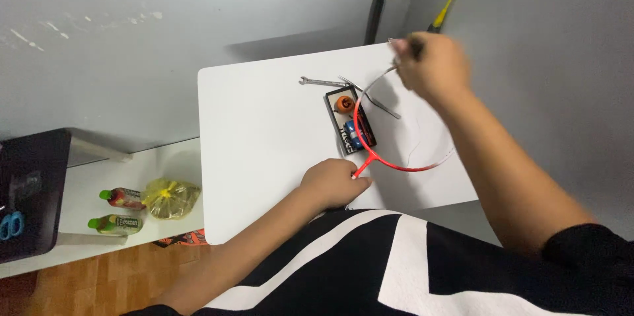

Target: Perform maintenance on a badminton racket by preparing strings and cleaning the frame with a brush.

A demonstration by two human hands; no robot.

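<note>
Both hands work on a red racket frame lying on the white counter. Left hand clamps the frame's throat against the counter; right hand is closed on a thin tool at the frame's far rim, though blur hides the exact grip. Between the hands lie a black tray, a wrench and a metal tool. Judged step: stringing work at the head. Next move requires steady frame restraint and controlled pull.

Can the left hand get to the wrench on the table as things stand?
Probably not right now. The left hand is closed on the red racket near its throat, and the wrench lies farther up the white table, beyond the black tray. The table surface between looks free if it lets go.
</note>
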